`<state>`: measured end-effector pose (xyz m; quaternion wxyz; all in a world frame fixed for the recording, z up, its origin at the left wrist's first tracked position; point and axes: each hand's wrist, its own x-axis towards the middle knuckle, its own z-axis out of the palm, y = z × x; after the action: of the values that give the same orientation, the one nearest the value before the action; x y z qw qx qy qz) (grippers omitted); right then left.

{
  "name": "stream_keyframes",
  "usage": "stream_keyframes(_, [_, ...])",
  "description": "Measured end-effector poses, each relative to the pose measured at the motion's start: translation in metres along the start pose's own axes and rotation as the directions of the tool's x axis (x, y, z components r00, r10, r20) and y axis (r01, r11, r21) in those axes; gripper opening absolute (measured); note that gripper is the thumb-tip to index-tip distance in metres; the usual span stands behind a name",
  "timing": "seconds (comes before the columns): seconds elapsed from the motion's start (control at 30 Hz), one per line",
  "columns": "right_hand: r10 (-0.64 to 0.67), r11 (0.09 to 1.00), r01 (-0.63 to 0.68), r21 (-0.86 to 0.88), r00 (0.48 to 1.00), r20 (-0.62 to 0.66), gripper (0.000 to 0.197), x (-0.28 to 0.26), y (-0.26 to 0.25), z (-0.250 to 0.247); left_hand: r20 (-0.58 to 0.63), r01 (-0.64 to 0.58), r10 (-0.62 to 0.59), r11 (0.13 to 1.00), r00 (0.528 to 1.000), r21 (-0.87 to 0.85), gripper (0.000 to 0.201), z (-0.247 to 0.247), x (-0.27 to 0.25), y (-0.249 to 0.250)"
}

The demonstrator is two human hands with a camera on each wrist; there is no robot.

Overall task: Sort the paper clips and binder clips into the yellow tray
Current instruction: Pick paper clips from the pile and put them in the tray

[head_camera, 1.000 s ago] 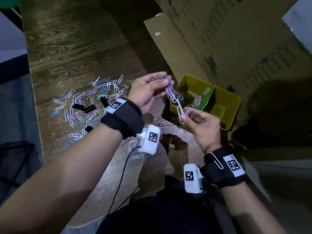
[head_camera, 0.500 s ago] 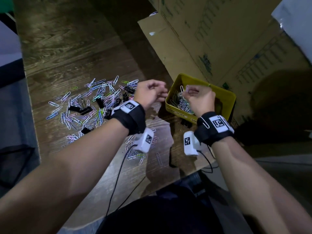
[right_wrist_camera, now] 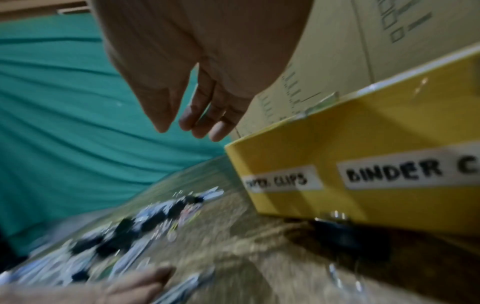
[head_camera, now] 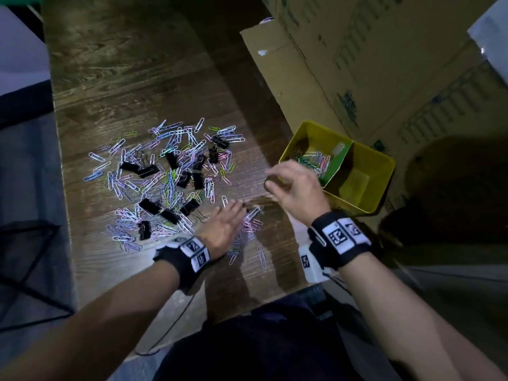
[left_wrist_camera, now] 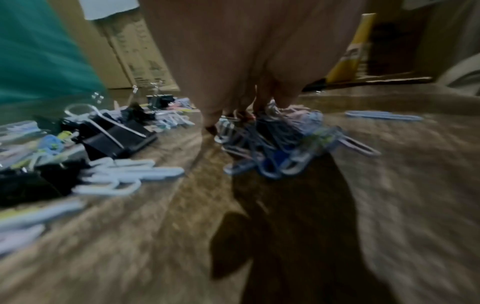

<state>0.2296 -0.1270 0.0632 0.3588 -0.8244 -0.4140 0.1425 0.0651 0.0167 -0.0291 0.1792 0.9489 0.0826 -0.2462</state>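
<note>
Several coloured paper clips (head_camera: 165,171) and black binder clips (head_camera: 149,206) lie scattered across the wooden table. My left hand (head_camera: 236,213) reaches down onto a small bunch of paper clips (left_wrist_camera: 275,148) near the table's front. Its thumb and fingertips (left_wrist_camera: 259,107) close into the bunch. My right hand (head_camera: 270,182) hovers left of the yellow tray (head_camera: 384,171), fingers loosely curled and holding nothing (right_wrist_camera: 176,125). The tray's left compartment holds paper clips (head_camera: 310,160). Labels on the tray's front wall (right_wrist_camera: 389,131) read paper clips and binder clips.
Large cardboard boxes (head_camera: 357,64) stand right behind the tray. A green divider (head_camera: 339,160) splits the tray in two. One black binder clip (right_wrist_camera: 337,228) lies against the foot of the tray's front wall. The table's left edge (head_camera: 59,160) runs beside a grey floor.
Both hands have left the tray. The right hand pulled back to its left side, empty. The left hand dropped to the small bunch of clips near the table's front.
</note>
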Motion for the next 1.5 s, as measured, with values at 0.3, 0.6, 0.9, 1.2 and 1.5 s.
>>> stream_keyframes(0.3, [0.111, 0.931, 0.127, -0.342, 0.795, 0.597, 0.090, -0.049, 0.024, 0.061, -0.357, -0.060, 0.000, 0.985, 0.934, -0.159, 0.042, 0.012, -0.060, -0.017])
stream_keyframes(0.6, [0.155, 0.948, 0.005, -0.317, 0.865, 0.477, 0.092, -0.064, 0.018, 0.078, -0.292, 0.077, -0.121, 0.984, 0.949, -0.159, 0.055, 0.018, -0.045, 0.019])
stream_keyframes(0.9, [0.310, 0.878, -0.067, -0.474, 0.833, 0.458, 0.086, -0.069, -0.012, 0.100, -0.115, 0.290, -0.298, 0.954, 0.948, -0.081, 0.075, 0.004, -0.039, 0.027])
stream_keyframes(1.2, [0.248, 0.896, -0.028, -0.443, 0.860, 0.446, 0.036, -0.059, -0.017, 0.100, -0.248, 0.123, -0.209, 0.939, 0.946, -0.320, 0.029, 0.000, -0.037, 0.021])
stream_keyframes(1.5, [0.298, 0.947, -0.223, -0.230, 0.880, 0.370, 0.026, -0.047, -0.001, 0.092, -0.220, 0.208, -0.383, 0.806, 0.897, -0.553, 0.025, -0.009, -0.036, 0.002])
